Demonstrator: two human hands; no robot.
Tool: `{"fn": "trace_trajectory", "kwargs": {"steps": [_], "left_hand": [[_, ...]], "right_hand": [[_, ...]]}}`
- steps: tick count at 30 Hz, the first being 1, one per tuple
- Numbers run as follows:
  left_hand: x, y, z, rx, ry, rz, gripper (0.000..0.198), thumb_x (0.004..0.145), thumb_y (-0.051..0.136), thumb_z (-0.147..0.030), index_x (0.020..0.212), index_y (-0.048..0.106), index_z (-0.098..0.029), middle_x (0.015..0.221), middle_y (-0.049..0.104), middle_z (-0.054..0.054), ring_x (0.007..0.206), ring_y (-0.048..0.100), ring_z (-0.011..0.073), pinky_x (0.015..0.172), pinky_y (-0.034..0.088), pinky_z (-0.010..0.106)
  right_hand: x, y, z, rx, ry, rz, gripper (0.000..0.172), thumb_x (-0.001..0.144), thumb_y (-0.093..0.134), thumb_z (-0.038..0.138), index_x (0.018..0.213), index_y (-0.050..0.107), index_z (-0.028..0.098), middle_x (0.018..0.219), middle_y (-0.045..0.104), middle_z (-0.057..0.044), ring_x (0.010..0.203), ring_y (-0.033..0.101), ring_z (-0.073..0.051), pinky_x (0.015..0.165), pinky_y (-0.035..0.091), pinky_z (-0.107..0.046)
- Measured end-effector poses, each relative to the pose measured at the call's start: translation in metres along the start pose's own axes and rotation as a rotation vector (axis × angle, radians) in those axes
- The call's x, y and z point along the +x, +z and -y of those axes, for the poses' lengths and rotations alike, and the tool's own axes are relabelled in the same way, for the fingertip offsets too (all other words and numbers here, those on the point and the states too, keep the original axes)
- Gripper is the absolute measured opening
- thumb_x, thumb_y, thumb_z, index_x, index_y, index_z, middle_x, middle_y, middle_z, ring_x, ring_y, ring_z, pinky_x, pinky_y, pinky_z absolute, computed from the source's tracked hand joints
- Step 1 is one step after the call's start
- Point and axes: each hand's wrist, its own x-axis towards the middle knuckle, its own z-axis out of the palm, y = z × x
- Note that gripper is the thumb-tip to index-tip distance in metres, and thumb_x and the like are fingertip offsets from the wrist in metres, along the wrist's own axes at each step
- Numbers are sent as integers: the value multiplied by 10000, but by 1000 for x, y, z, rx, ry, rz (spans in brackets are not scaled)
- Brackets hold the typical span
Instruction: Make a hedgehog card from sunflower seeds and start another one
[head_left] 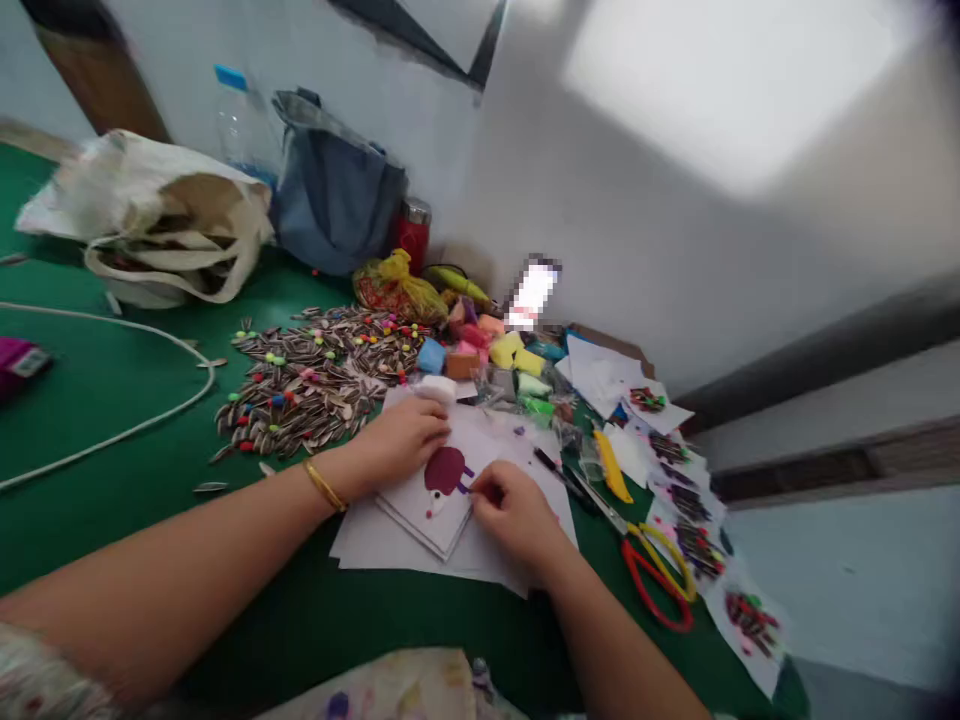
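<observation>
A white card (427,515) lies on a stack of white paper (390,550) on the green table. A dark purple clay shape (445,470) is stuck on the card. My left hand (401,440), with a gold bangle at the wrist, rests on the card's upper left with its fingers curled, pressing it down. My right hand (514,510) is closed in a pinch at the right edge of the purple shape; what its fingertips hold is too small to make out.
A heap of sunflower seeds (315,385) with small coloured beads lies left of the paper. Coloured clay blocks (487,355), red-and-yellow scissors (656,570), a yellow tool (613,468) and finished cards (690,520) lie to the right. Bags (172,215), a bottle and a white cable (112,435) lie behind and left.
</observation>
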Motion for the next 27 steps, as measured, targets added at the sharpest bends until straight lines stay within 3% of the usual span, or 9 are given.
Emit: {"fn": "trace_trajectory", "kwargs": {"steps": [19, 23, 27], "left_hand": [[1, 1, 2, -18, -1, -11, 235, 909, 539, -221, 1001, 749, -173, 1107, 684, 96, 1056, 612, 247, 969, 490, 405], [1, 1, 2, -11, -9, -10, 247, 917, 521, -224, 1007, 747, -176, 1113, 684, 93, 1058, 610, 245, 968, 493, 403], [1, 2, 2, -22, -18, -24, 248, 916, 515, -220, 1003, 745, -191, 1118, 688, 86, 1059, 612, 242, 966, 496, 404]], "right_hand": [[1, 7, 5, -211, -41, -15, 123, 734, 557, 90, 777, 600, 197, 760, 613, -14, 705, 546, -157, 642, 396, -261], [2, 2, 3, -91, -23, -41, 119, 736, 553, 111, 789, 612, 200, 743, 601, -2, 670, 549, -149, 616, 409, -255], [5, -11, -9, 7, -11, -174, 87, 777, 556, 174, 828, 620, 203, 747, 597, -1, 661, 555, -155, 614, 435, -263]]}}
